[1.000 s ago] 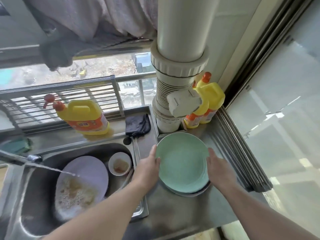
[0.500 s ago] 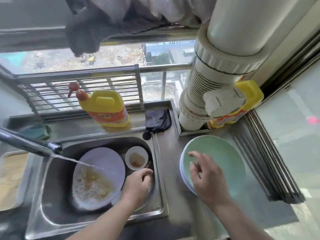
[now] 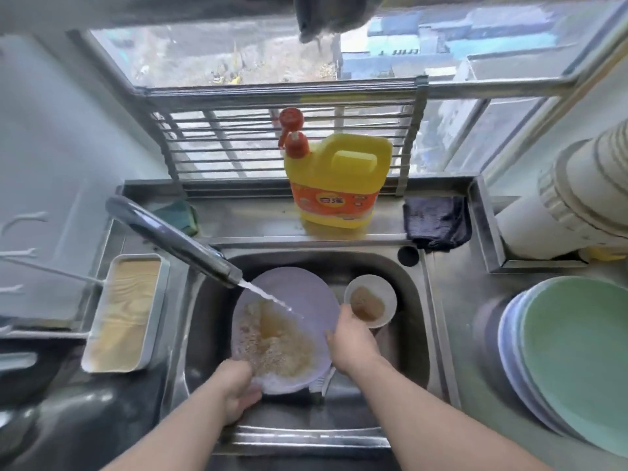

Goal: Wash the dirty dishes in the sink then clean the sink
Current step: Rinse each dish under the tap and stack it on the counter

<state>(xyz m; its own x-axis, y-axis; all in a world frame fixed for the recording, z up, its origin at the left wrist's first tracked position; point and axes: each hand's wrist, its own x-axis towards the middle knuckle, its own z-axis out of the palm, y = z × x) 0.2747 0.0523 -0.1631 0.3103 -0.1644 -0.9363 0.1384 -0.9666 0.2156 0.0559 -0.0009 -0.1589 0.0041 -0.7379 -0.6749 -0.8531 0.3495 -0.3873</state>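
Washed: plates (image 3: 577,362) stacked on counter. Unwashed: plate (image 3: 282,328) under tap (image 3: 176,239), bowl (image 3: 370,304), sink (image 3: 414,300). Left hand (image 3: 238,389) grips plate rim; right hand (image 3: 350,341) curls over its far edge.

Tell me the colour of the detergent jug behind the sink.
Yellow with an orange label, red pump; the detergent jug shows in the head view.
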